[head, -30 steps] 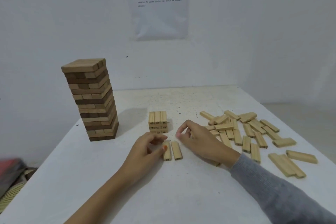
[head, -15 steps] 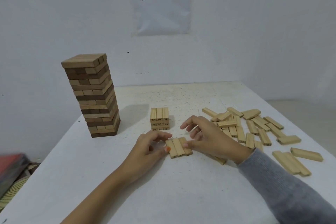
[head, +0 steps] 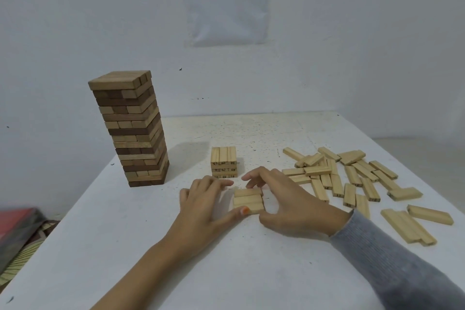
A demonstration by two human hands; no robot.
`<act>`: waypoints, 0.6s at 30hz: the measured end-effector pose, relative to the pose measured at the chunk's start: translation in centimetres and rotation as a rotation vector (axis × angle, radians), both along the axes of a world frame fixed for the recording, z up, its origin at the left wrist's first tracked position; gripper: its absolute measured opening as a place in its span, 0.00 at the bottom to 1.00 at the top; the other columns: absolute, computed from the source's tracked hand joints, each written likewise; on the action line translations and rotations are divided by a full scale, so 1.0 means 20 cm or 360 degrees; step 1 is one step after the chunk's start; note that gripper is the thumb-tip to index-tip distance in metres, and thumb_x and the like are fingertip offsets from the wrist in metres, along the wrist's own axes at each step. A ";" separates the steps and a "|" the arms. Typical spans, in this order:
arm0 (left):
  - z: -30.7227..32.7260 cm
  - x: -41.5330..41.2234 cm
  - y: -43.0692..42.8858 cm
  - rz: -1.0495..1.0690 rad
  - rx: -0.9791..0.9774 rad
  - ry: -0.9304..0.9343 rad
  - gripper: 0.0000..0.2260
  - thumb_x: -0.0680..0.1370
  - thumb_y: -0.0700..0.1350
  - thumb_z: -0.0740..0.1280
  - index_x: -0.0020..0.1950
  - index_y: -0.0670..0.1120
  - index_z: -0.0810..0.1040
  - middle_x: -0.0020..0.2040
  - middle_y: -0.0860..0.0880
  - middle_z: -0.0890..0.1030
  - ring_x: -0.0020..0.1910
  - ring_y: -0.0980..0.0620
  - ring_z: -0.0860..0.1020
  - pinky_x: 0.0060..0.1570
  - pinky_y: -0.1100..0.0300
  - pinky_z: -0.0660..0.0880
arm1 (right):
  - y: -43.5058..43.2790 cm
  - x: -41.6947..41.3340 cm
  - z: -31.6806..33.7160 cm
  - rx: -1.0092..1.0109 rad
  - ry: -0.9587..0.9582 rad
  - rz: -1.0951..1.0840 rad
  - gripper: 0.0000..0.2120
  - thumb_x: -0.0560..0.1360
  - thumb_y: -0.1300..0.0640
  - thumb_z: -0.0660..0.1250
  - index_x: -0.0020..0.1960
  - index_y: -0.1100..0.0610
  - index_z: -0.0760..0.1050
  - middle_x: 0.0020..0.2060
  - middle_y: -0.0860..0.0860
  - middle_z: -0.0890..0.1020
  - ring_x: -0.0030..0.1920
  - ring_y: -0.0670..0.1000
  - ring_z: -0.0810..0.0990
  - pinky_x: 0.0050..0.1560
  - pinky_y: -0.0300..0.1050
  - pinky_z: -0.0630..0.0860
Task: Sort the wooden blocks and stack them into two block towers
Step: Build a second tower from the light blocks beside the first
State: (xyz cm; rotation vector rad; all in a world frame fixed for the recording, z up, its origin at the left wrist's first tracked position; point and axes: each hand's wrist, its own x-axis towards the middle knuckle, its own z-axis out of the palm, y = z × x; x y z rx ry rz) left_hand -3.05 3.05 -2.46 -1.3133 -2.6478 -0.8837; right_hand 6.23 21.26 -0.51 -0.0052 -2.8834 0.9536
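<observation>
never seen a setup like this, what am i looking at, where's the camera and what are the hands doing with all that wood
There is no machine: a person works with bare hands, and the single picture comes from a head-worn camera looking forward and down. On the white table a tall tower of mixed dark and light blocks stands at the left, and a short stack of pale numbered blocks stands in the middle. Many loose blocks lie scattered at the right. In front of the short stack lies a row of three blocks, side by side. The right hand curls fingers and thumb around that row, while the left hand touches its near edge with the thumb. A printed sheet hangs on the wall behind.
</observation>
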 end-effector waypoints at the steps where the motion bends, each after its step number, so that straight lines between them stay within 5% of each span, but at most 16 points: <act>1: 0.00 0.01 0.00 0.0032 -0.0080 0.0076 0.36 0.67 0.75 0.48 0.68 0.57 0.65 0.62 0.65 0.65 0.65 0.67 0.57 0.59 0.70 0.49 | 0.00 0.01 0.01 0.0047 -0.0012 -0.0006 0.29 0.73 0.52 0.68 0.69 0.39 0.59 0.61 0.39 0.68 0.64 0.42 0.64 0.65 0.42 0.65; 5: 0.01 0.13 -0.01 0.0088 -0.0447 -0.0033 0.38 0.73 0.66 0.40 0.79 0.48 0.46 0.79 0.53 0.45 0.76 0.60 0.40 0.72 0.59 0.40 | -0.02 0.07 0.01 0.0481 -0.0044 -0.0076 0.35 0.80 0.44 0.59 0.79 0.52 0.46 0.76 0.44 0.54 0.74 0.42 0.47 0.73 0.37 0.43; 9: 0.01 0.19 0.02 0.0150 -0.0647 -0.0066 0.29 0.82 0.55 0.43 0.78 0.44 0.36 0.78 0.49 0.34 0.75 0.57 0.33 0.74 0.57 0.37 | -0.05 0.10 -0.07 0.0753 -0.0260 -0.0117 0.38 0.78 0.36 0.39 0.79 0.58 0.38 0.79 0.51 0.39 0.77 0.47 0.34 0.75 0.45 0.30; 11: -0.01 0.18 0.05 0.0170 -0.0659 -0.0069 0.27 0.83 0.53 0.43 0.78 0.44 0.36 0.78 0.49 0.35 0.75 0.57 0.33 0.75 0.57 0.38 | -0.08 0.09 -0.12 0.0850 -0.0152 -0.0208 0.42 0.73 0.37 0.31 0.79 0.63 0.43 0.79 0.55 0.44 0.78 0.52 0.39 0.76 0.50 0.33; 14: -0.03 0.19 0.08 0.0198 -0.0715 -0.0003 0.29 0.80 0.54 0.36 0.78 0.44 0.36 0.78 0.49 0.35 0.76 0.57 0.34 0.75 0.57 0.39 | -0.09 0.08 -0.18 0.0997 -0.0064 -0.0338 0.36 0.81 0.45 0.36 0.69 0.68 0.70 0.69 0.62 0.72 0.72 0.58 0.69 0.69 0.57 0.53; 18: -0.05 0.19 0.08 0.0216 -0.0652 0.0003 0.29 0.79 0.54 0.36 0.78 0.45 0.38 0.79 0.50 0.37 0.76 0.58 0.36 0.75 0.59 0.40 | -0.09 0.08 -0.20 0.1023 -0.0015 -0.0406 0.36 0.82 0.49 0.35 0.64 0.67 0.76 0.63 0.62 0.78 0.66 0.59 0.76 0.66 0.59 0.58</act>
